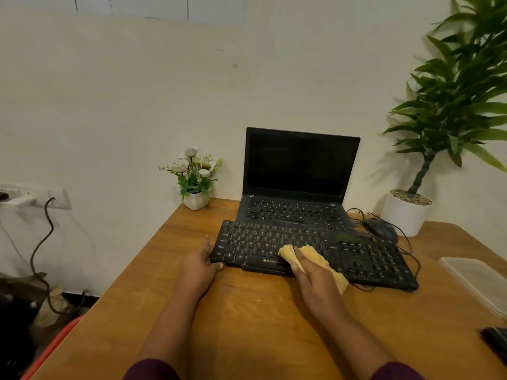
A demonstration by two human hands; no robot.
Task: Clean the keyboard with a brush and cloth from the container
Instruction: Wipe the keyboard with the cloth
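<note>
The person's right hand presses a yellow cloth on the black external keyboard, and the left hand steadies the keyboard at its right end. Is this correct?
Not quite. In the head view the left hand grips the left end of the black external keyboard, not the right. The right hand does press the yellow cloth on it.

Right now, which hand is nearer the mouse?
Right. The right hand presses the cloth on the middle of the keyboard, left of the mouse; the left hand holds its far left end.
</note>
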